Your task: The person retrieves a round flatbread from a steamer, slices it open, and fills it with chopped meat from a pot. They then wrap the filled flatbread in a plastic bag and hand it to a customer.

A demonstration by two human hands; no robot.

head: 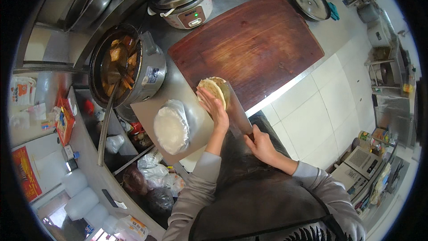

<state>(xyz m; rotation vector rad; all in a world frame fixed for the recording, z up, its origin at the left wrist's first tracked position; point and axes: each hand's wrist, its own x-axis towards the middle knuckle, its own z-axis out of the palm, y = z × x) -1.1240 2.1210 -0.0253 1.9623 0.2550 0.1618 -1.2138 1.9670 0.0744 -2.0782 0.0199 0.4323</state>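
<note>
My right hand (260, 144) is closed around the handle of a broad-bladed cleaver (239, 112). The blade points up and left, its far end at a filled flatbread (214, 90) near the board's lower left corner. My left hand (215, 107) lies against the bread's near left side with its fingers fairly straight and together. Brownish filling shows along the far side of the bread, beside the blade. Beyond it stretches a dark red wooden cutting board (250, 47). Whether the bread rests on the board or on the blade I cannot tell.
Left of the board stands a pot of brown stew (153, 70) with a long-handled ladle (108, 120) in it. A rice cooker (190, 13) sits behind. A plastic-wrapped bundle (171, 127) lies near my left forearm. A round glass lid (310, 1) is at the far right.
</note>
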